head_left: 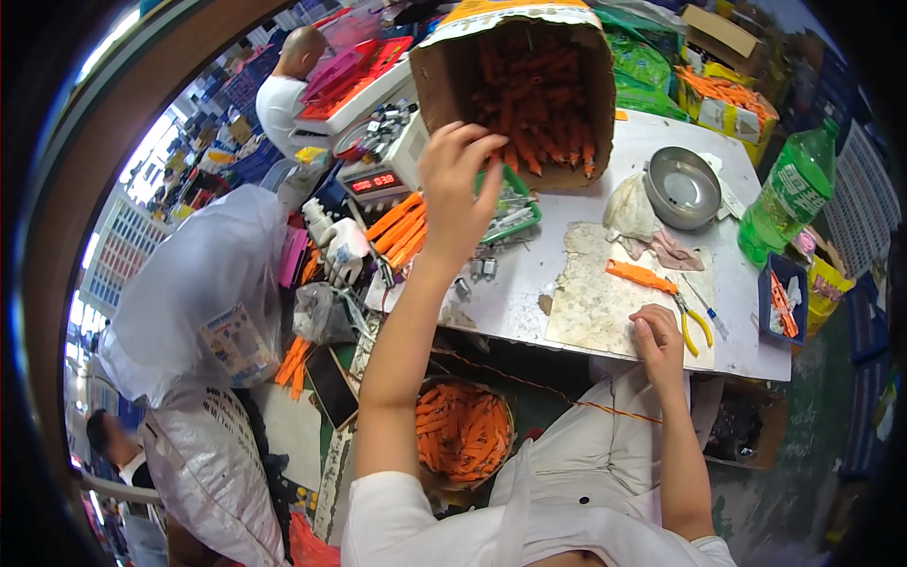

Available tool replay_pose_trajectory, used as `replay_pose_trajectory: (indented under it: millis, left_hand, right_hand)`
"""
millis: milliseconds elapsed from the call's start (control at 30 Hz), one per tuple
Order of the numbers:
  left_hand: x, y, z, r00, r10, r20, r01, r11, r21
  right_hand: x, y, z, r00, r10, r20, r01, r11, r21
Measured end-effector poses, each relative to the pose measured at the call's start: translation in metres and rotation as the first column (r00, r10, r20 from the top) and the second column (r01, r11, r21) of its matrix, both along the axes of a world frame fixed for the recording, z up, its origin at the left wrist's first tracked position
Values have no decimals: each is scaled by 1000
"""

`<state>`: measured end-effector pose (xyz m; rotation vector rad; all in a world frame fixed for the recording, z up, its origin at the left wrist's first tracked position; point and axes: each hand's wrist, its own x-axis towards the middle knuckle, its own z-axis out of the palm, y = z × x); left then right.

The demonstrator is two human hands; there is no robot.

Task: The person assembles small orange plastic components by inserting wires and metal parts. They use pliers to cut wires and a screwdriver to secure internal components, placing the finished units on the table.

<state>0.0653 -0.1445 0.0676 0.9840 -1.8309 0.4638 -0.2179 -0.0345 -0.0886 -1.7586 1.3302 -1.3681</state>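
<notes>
My left hand point(460, 189) is raised at the mouth of a carton point(439, 94), fingers apart and bent, with nothing visible in them. Inside the carton lie many orange plastic pieces point(539, 104). Just beneath the hand is a green basket point(522, 225) of small metal parts. My right hand point(658, 342) rests at the table's front edge on a stained board point(586, 307), its fingers loosely bent and apart with nothing seen in them. Beyond it are an orange piece point(642, 276), yellow-handled pliers point(697, 331) and a thin blue-handled tool point(715, 317).
A steel bowl point(682, 187), a cloth point(631, 210) and a green bottle point(789, 194) stand to the right, near a blue bin point(798, 326). Left are a device with a red display point(373, 182) and white sacks point(203, 274). Below sits a bucket of orange pieces point(463, 430).
</notes>
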Motion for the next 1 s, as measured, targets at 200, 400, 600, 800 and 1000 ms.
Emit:
replay_pose_trajectory:
  millis: [200, 400, 600, 800, 1000]
  left_hand:
    - [-38, -158, -41, 659, 71, 749, -408, 870, 277]
    - [-46, -196, -60, 446, -224, 866, -560, 685, 465]
    - [-34, -199, -51, 967, -184, 179, 41, 799, 600]
    - [-84, -63, -26, 583, -306, -753, 763, 523, 378]
    - [-100, 46, -116, 786, -169, -594, 506, 729, 461]
  right_hand:
    - [-5, 4, 7, 999, 16, 51, -15, 999, -30]
    - [-40, 78, 9, 904, 275, 327, -362, 899, 247]
    - [-86, 119, -9, 966, -37, 256, -54, 940, 338]
    - [-45, 4, 52, 921, -70, -382, -31, 967, -253]
    - [-30, -74, 21, 735, -69, -674, -99, 973, -207]
